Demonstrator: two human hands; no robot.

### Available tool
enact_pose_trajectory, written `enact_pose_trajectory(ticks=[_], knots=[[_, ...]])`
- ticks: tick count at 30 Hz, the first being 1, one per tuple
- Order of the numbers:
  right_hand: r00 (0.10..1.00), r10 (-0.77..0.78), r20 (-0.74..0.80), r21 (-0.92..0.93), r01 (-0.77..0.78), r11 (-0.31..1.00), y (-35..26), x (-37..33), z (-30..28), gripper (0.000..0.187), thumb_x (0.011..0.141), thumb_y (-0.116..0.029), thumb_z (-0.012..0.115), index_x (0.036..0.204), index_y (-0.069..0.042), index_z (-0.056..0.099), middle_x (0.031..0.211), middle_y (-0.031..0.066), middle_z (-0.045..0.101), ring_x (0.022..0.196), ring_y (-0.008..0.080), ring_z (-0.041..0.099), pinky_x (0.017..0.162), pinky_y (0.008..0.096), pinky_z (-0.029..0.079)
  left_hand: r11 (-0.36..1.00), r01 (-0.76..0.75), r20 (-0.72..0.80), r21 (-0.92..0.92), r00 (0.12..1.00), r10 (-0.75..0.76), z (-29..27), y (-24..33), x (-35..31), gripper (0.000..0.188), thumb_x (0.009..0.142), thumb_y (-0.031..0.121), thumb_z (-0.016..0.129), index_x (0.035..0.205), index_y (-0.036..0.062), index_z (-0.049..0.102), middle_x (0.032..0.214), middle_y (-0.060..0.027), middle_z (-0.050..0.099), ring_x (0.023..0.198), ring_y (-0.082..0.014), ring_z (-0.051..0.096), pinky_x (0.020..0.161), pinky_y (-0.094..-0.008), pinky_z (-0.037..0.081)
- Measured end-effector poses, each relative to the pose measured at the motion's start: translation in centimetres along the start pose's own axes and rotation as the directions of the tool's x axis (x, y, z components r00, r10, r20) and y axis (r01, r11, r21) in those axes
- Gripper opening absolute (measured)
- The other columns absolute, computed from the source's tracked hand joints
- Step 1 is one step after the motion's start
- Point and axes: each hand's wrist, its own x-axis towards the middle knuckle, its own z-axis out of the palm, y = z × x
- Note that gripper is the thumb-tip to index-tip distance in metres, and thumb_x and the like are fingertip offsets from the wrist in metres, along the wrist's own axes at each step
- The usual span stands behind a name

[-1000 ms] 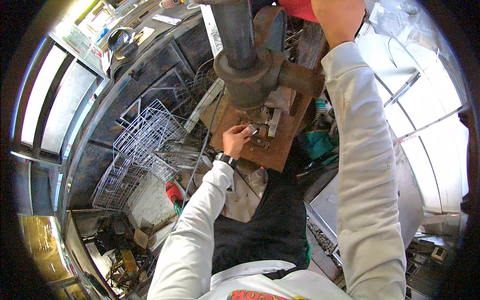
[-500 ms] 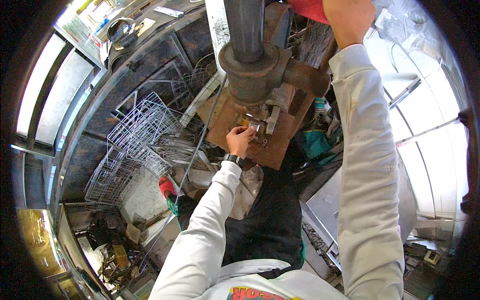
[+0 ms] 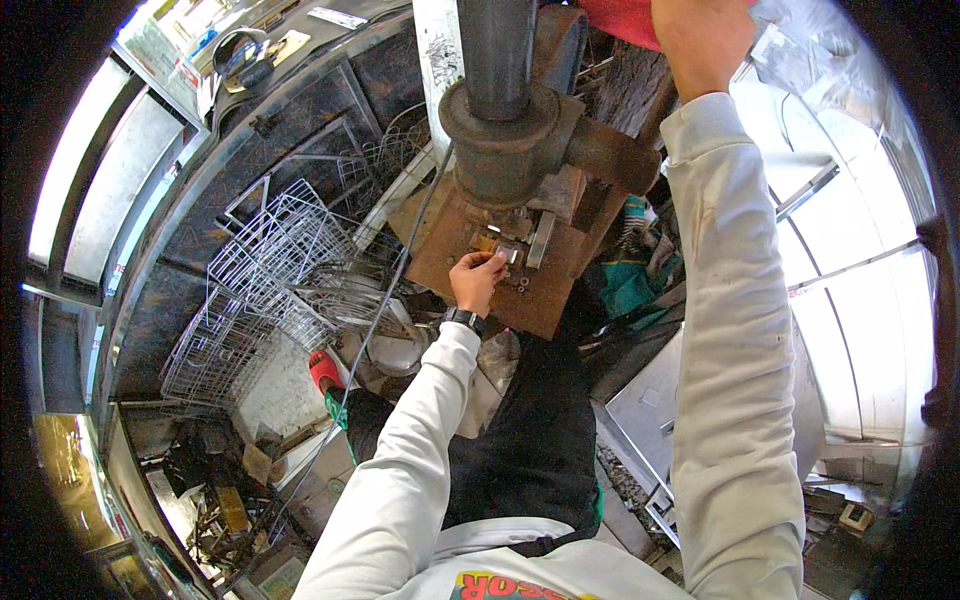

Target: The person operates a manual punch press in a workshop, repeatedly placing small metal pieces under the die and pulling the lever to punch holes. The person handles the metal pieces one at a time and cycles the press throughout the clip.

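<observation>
My left hand (image 3: 478,282), with a dark watch on its wrist, pinches a small shiny metal piece (image 3: 508,256) between thumb and fingertips. The piece sits over the rusty base plate (image 3: 545,312) of a drill-press-like machine, below its heavy round column head (image 3: 500,140). Beside the piece, a flat steel bar (image 3: 542,240) lies on the plate. Several small ring-shaped metal bits (image 3: 523,287) rest near my fingers. My right hand (image 3: 703,45) is raised at the top edge, next to a red surface (image 3: 625,22); its fingers fall outside the picture, so its grip is hidden.
Wire baskets (image 3: 285,260) are piled at the left, with a grey cable (image 3: 395,290) hanging in front of them. A teal cloth (image 3: 632,285) lies right of the plate. Scrap (image 3: 215,505) fills the lower left corner; a metal cabinet (image 3: 650,400) stands at the right.
My left hand has shifted very slightly leftward, still pinching the metal piece. My right arm holds about the same raised place. The whole view has moved a little.
</observation>
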Motion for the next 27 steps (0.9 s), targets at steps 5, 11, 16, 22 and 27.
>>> enact_pose_trajectory(ticks=[5,11,16,22,27], knots=[[0.998,0.058,0.034,0.004,-0.058,0.998,-0.4,-0.2,-0.1,0.033,0.084,-0.02,0.064,0.112,-0.004,0.058,0.087,0.0199,0.068,0.081,0.0387,0.067,0.076,0.0463,0.052,0.999,-0.042,-0.044,-0.022,0.998,0.041,0.3,-0.5,0.1,0.022,0.083,0.007,0.08,0.093,-0.0017,0.062,0.089,-0.0091,0.07,0.077,-0.0182,0.07,0.066,-0.0286,0.059],[0.998,0.051,0.022,0.025,-0.051,0.998,-0.4,-0.2,0.0,0.032,0.084,-0.02,0.064,0.112,-0.005,0.058,0.088,0.0192,0.068,0.082,0.0376,0.067,0.076,0.0456,0.051,0.996,-0.075,-0.116,0.05,0.99,0.081,1.0,-1.3,0.2,0.028,0.082,0.011,0.082,0.094,0.0005,0.059,0.086,-0.0074,0.067,0.074,-0.0172,0.069,0.063,-0.0294,0.059],[0.998,0.057,0.04,0.019,-0.058,0.998,-0.6,-0.2,-0.3,0.032,0.084,-0.019,0.063,0.112,-0.004,0.058,0.089,0.0193,0.067,0.082,0.0371,0.066,0.076,0.0451,0.05,1.0,-0.022,-0.09,-0.002,0.996,0.022,1.2,-1.0,0.0,0.029,0.082,0.014,0.083,0.092,0.0017,0.058,0.085,-0.0046,0.064,0.072,-0.0151,0.066,0.062,-0.0294,0.059],[0.996,0.078,0.049,0.015,-0.079,0.997,-0.5,-0.2,-0.6,0.032,0.083,-0.019,0.063,0.111,-0.004,0.058,0.089,0.0195,0.067,0.081,0.0377,0.066,0.076,0.045,0.05,0.823,-0.234,0.042,0.517,0.968,0.249,0.3,1.4,0.0,0.027,0.081,0.015,0.081,0.095,0.0019,0.062,0.089,-0.0076,0.064,0.078,-0.0244,0.065,0.067,-0.034,0.055],[1.0,-0.01,0.002,0.001,0.01,1.0,0.1,-0.1,0.1,0.033,0.083,-0.02,0.064,0.111,-0.003,0.059,0.09,0.0209,0.068,0.084,0.0397,0.067,0.077,0.0462,0.051,0.022,-0.764,0.67,0.645,0.58,0.463,-0.5,5.5,0.3,0.028,0.078,0.009,0.073,0.105,0.006,0.069,0.102,-0.0122,0.063,0.099,-0.0349,0.059,0.089,-0.0415,0.048]])
